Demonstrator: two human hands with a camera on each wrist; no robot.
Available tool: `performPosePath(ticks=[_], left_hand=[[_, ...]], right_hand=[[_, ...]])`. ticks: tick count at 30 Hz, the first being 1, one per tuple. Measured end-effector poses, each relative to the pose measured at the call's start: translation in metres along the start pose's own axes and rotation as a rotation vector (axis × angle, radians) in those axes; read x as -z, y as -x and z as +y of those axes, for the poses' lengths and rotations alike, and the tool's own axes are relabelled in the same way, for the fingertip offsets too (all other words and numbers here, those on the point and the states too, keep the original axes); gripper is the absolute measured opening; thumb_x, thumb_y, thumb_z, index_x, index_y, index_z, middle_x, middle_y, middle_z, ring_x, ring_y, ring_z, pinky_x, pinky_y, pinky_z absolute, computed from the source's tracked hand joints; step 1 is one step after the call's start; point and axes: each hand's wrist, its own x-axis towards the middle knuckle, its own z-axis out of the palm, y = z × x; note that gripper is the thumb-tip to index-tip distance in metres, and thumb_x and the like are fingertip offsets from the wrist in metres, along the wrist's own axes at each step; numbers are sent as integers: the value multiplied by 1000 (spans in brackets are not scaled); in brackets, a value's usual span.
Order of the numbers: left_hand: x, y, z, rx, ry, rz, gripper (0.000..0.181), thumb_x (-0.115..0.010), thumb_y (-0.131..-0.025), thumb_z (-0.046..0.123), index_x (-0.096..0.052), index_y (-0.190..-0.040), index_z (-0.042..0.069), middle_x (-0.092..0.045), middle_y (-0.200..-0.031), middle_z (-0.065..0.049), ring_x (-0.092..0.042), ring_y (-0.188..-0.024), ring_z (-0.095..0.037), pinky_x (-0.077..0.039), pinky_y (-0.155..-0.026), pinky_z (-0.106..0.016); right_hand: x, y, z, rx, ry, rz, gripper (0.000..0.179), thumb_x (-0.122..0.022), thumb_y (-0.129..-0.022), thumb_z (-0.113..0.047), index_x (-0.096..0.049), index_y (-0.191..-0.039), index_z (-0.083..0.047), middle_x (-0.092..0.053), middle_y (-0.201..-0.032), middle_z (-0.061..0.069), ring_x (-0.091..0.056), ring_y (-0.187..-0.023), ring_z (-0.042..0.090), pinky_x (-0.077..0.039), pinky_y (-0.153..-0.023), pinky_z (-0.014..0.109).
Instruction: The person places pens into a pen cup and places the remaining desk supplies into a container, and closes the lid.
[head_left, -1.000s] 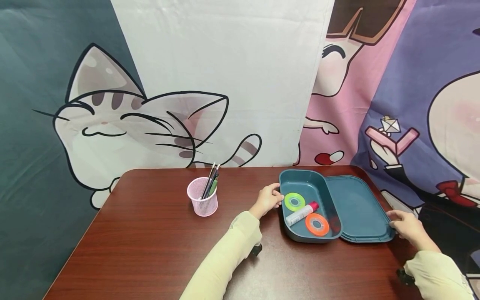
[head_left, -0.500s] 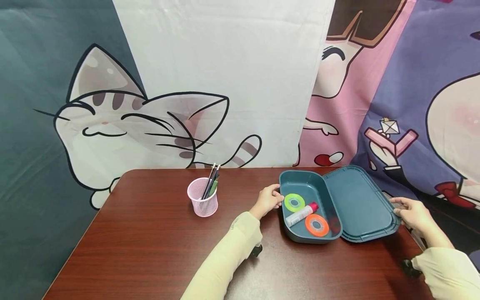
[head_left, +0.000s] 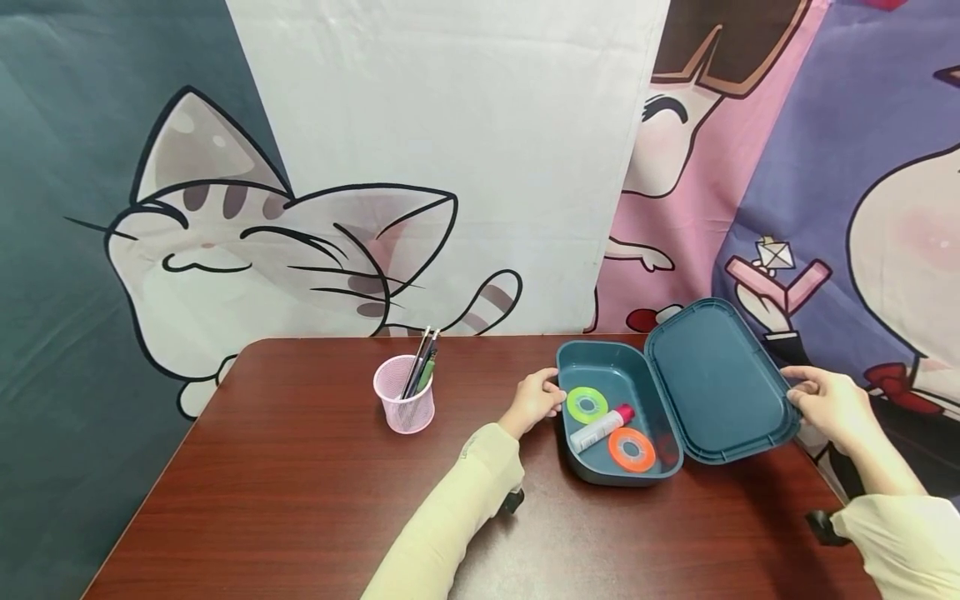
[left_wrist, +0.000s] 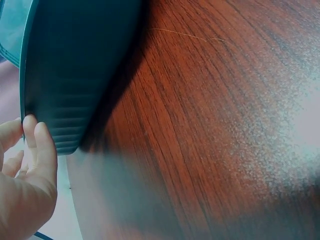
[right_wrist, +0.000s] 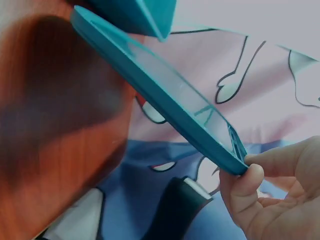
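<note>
A dark teal plastic box (head_left: 671, 400) stands at the right of the table, its hinged-side lid (head_left: 716, 383) tilted up beside it. In the box lie a green ring-shaped disc (head_left: 587, 405), an orange one (head_left: 632, 450) and a white tube with a red cap (head_left: 600, 429), like a glue stick. My left hand (head_left: 534, 403) pinches the box's left rim; the left wrist view shows fingers (left_wrist: 46, 150) against the outer wall. With thumb and fingers, my right hand (head_left: 832, 408) pinches the lid's outer edge, seen from the side as a slanting lid (right_wrist: 165, 102) in the right wrist view.
Left of the box, a pink mesh pen cup (head_left: 405, 396) holds several pens. The brown wooden table (head_left: 300, 500) ends just behind the box and under the lid. A cartoon cloth backdrop (head_left: 465, 125) hangs along the back.
My right hand has raised the lid's outer edge from lying nearly flat to a steep tilt, moving up and slightly outward. The left hand and the box have stayed almost still.
</note>
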Motion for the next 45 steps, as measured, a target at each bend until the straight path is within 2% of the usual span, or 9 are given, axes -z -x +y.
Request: performPosePath(ticks=[5,11,17,22,25,32,38,42,45], left_hand=[[-1,-1,-1,-2,6,3,49,-61,-81,3,-46,-128,5,-62,-77,-5,-54,-52,-6,-49,-49,-19],[0,0,-1,-2,6,-1,50,-61,-80,4,-46,-128,5,-62,-77,-5,-54,-52,-6,-50,-49,-19],[0,1,0,2,21,1,50,-62,-80,4,-46,-128,5,-62,-77,-5,-54,-53,-6,-50,-50,-19],[1,0,-1,10,23,-2,50,-62,-80,4,-46,-127,6,-62,-76,-4,-55,-53,-7,-50,-50,-20],[1,-1,-2,11,32,-5,50,-62,-80,4,-46,-127,6,-61,-76,-4,-55,-53,-7,-50,-50,-19],[1,-1,-3,17,48,-7,50,-61,-80,4,-46,-128,6,-61,-76,-3,-55,-53,-6,-49,-49,-19],[1,0,-2,20,39,-5,50,-61,-80,4,-46,-128,6,-61,-76,-3,-55,-54,-7,-49,-50,-19],[2,1,-1,15,39,-9,51,-61,-80,4,-45,-128,6,-61,-76,-4,-55,-54,-7,-50,-50,-20],[2,1,-1,12,39,-11,51,-61,-80,4,-45,-128,6,-61,-77,-4,-55,-54,-7,-50,-51,-20]], right_hand=[[4,0,-8,7,25,18,31,-48,-81,-4,-52,-110,8,-61,-69,15,-47,-44,2,-33,-44,22],[8,2,-19,19,50,35,29,-49,-80,-4,-54,-107,7,-62,-69,15,-47,-45,1,-33,-46,22],[10,1,-34,44,70,83,27,-50,-77,-4,-58,-101,7,-60,-64,9,-39,-47,-4,-30,-50,24],[8,2,-46,51,46,106,26,-52,-78,-5,-59,-101,6,-63,-72,19,-40,-47,-8,-33,-53,27],[6,3,-55,51,28,120,25,-54,-79,-6,-60,-101,5,-64,-80,24,-38,-52,-16,-35,-56,30],[-2,6,-78,58,-44,140,26,-54,-82,-10,-60,-104,3,-64,-84,24,-45,-49,-11,-39,-46,17],[-13,6,-99,122,-65,194,23,-59,-79,-9,-64,-99,1,-64,-77,19,-43,-49,-11,-36,-46,19],[-22,4,-112,152,-83,221,21,-63,-76,-10,-66,-95,-2,-66,-77,16,-43,-54,-16,-37,-48,18],[-29,3,-122,184,-90,232,20,-65,-74,-9,-66,-93,-2,-66,-78,17,-48,-60,-11,-40,-53,21]])
